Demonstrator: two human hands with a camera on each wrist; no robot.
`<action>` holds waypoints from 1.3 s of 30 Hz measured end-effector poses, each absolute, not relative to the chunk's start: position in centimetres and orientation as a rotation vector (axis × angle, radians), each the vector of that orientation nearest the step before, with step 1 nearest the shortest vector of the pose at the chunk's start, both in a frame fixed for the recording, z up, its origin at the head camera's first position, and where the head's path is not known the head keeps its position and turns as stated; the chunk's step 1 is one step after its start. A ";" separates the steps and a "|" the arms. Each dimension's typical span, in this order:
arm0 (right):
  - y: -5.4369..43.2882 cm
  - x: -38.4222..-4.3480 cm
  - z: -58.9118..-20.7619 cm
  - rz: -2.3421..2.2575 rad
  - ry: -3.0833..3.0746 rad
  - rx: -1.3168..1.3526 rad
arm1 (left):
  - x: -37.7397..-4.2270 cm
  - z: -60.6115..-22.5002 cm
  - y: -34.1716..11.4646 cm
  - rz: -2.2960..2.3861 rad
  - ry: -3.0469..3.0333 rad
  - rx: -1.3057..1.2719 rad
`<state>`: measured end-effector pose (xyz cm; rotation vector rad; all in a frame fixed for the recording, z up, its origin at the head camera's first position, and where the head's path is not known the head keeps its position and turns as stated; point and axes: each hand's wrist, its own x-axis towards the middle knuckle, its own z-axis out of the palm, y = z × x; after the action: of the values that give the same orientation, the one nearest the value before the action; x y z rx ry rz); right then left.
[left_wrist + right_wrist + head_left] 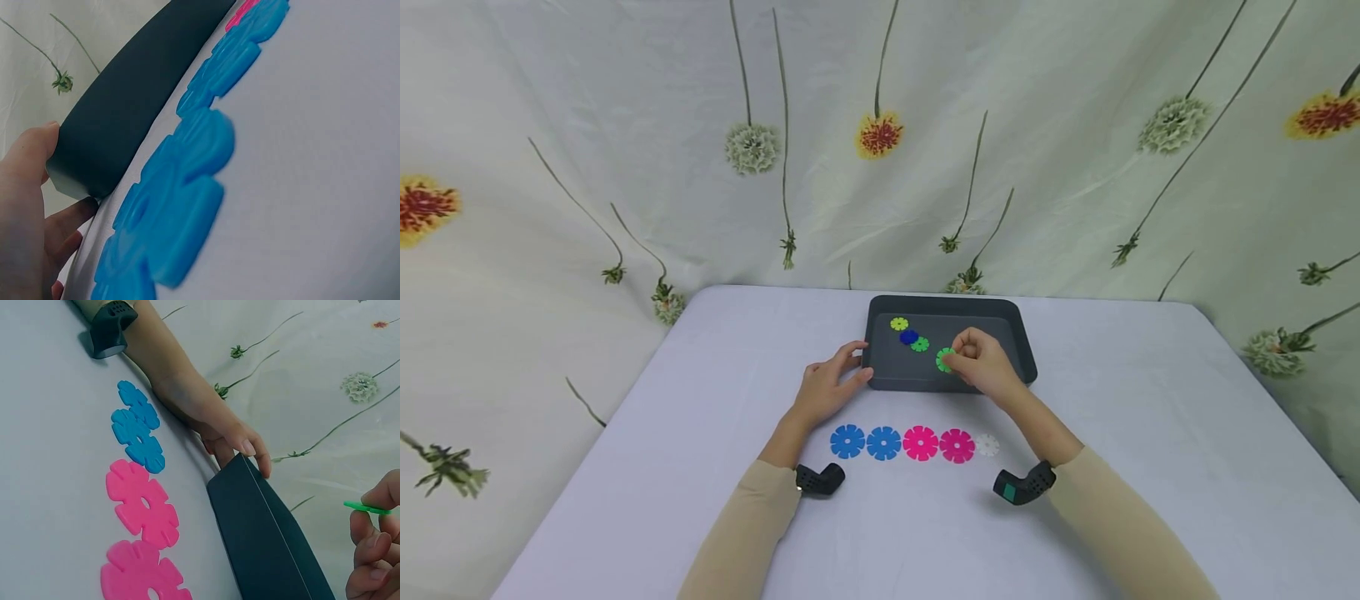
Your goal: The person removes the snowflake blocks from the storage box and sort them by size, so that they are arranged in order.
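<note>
Behind the dark tray (893, 372) I have only a narrow strip of bench (1135, 392) before its far edge; to the tray's left and right the white surface spreads much wider. In front of the tray, a row runs left to right: two blue discs (847, 432), two pink discs (921, 434) and a white disc (987, 445). Inside, toward the tray's back left, I see a yellow disc (899, 323), with a dark blue disc (909, 337) touching a second green disc (921, 344). The bright green disc (944, 361) is above the tray's floor, right of those, at the tips of my right hand (988, 364), whose thumb and fingers pinch it narrowly. My left hand (829, 387) holds the tray's left end, thumb at the near corner, bent fingers at the left wall, moderately spread.
</note>
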<state>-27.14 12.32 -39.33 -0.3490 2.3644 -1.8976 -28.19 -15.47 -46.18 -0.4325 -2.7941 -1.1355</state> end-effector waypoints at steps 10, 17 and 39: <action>13.8 -25.3 -39.3 -1.838 2.392 -0.373 | -28.4 -46.2 -15.6 -1.142 -2.798 -0.419; 14.8 -24.0 -39.3 -1.831 2.379 -0.381 | -28.6 -46.4 -15.6 -1.147 -2.800 -0.422; 19.6 -21.3 -41.9 -1.699 2.388 -0.269 | -28.6 -46.7 -15.6 -1.155 -2.801 -0.427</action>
<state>-21.28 19.59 -41.86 -0.2695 2.3882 -1.6991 -28.57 -15.59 -46.69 -0.4271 -2.8013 -1.1547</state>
